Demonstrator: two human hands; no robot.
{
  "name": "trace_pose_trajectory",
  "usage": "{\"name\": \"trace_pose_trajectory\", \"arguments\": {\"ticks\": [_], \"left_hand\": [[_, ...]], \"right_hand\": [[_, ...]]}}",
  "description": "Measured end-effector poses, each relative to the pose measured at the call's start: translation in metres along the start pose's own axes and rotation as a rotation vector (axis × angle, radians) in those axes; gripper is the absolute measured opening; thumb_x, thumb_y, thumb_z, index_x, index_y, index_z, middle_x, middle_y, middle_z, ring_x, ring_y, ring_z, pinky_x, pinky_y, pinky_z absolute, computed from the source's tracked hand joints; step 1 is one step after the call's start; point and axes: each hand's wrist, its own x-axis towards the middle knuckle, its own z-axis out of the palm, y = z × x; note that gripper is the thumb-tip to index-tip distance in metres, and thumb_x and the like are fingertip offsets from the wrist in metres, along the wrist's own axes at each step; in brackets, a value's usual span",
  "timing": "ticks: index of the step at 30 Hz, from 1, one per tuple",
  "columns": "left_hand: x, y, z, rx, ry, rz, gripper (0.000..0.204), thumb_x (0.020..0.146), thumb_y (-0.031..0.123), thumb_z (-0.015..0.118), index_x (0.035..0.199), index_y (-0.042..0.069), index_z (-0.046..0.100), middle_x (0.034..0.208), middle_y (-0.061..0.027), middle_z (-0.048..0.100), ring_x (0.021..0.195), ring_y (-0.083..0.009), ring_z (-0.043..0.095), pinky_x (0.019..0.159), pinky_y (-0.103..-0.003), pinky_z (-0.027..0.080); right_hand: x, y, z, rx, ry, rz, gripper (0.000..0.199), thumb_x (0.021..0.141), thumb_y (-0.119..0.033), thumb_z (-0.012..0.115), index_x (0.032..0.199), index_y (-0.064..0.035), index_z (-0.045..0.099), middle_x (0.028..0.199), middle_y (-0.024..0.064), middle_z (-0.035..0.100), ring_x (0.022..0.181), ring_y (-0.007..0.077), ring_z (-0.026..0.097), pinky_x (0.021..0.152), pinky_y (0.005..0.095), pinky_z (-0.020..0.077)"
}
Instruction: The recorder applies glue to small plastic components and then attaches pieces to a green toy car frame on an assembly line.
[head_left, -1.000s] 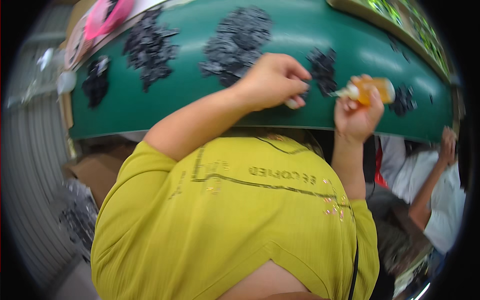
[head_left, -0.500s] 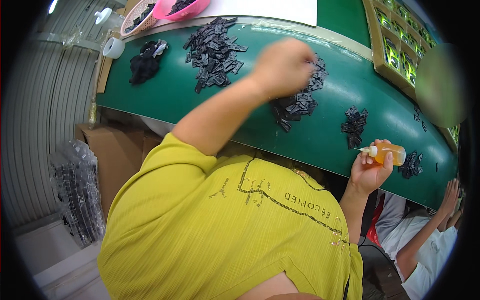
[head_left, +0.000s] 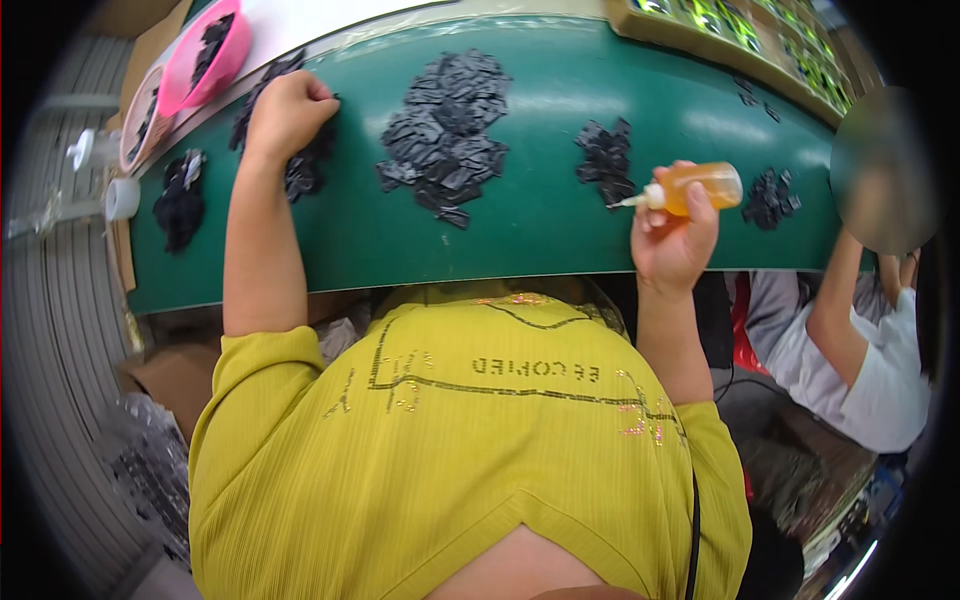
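The squeeze bottle of clear plastic with amber liquid and a pale nozzle (head_left: 705, 189) lies tilted nearly sideways in the right hand (head_left: 675, 240) — fingers and thumb clamped around it, nozzle pointing left. Its tip is at the lower end of a small heap of flat black pieces (head_left: 604, 155); whether they touch, I cannot tell. The left hand (head_left: 288, 115) is curled over the leftmost heap of dark flat pieces (head_left: 308, 172), fingers mostly hidden, so I cannot tell whether they grip anything.

Between the 2 hands sits the largest heap of grey-black pieces (head_left: 450, 130), and a small black heap (head_left: 770, 198) lies right of the bottle. All 4 heaps rest on the glossy green counter (head_left: 380, 255). Farther out — a bright pink plastic basket (head_left: 180, 80) holding dark pieces, upper left, and a brown cardboard tray of shiny green items (head_left: 650, 30), upper right.
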Motion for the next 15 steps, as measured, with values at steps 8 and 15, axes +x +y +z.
{"name": "trace_pose_trajectory", "arguments": {"ticks": [8,15], "left_hand": [[0.001,-0.017,0.012,-0.041,0.094,0.049,0.020,0.072,0.011,0.067,0.088,0.001,0.065,0.076,-0.0123,0.064,0.072,-0.0225,0.063,0.069,-0.033,0.049],[0.006,-0.025,0.010,-0.133,0.047,-0.031,0.018,0.072,0.012,0.072,0.083,0.000,0.064,0.072,-0.0078,0.062,0.066,-0.0178,0.058,0.065,-0.031,0.047]], "right_hand": [[-0.004,-0.005,0.007,0.033,0.061,0.015,0.023,0.084,-0.010,0.059,0.105,-0.0055,0.051,0.090,0.0107,0.059,0.064,0.0140,0.056,0.043,0.0224,0.0443],[-0.012,-0.005,0.006,0.059,-0.027,0.024,0.021,0.084,-0.009,0.058,0.102,-0.0052,0.051,0.089,0.0126,0.059,0.060,0.0146,0.055,0.044,0.0235,0.0451]]}}
